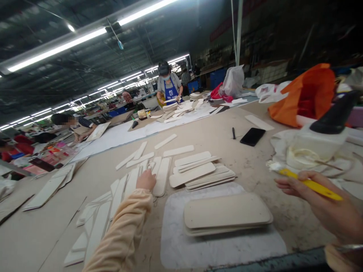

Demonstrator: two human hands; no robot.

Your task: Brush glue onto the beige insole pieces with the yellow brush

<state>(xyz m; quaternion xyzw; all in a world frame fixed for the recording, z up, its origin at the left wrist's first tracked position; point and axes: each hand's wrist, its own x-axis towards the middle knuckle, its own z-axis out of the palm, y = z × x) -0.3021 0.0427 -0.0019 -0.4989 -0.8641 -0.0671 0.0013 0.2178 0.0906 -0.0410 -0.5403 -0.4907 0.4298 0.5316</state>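
Note:
My right hand [326,200] is closed around the yellow handle of a brush [312,184], whose whitish bristle end points left, near a translucent plastic container [314,145]. Reaching forward, my left hand [146,180] touches the pale strips [132,181] spread over the middle of the table. Its fingertips are partly hidden and blurred among them, so I cannot tell if they grip one. A pile of rounded pale panels [227,209] lies on a white sheet [181,249] in front of me. Just behind it is a messy stack of similar smaller pieces [198,168].
A black phone [252,136] and a small dark tool [233,133] lie farther back. An orange bag [306,94] stands at the right. More panels [53,185] lie at the left. Across the table, a person in a blue apron [171,92] handles pale pieces; another person bends at the left.

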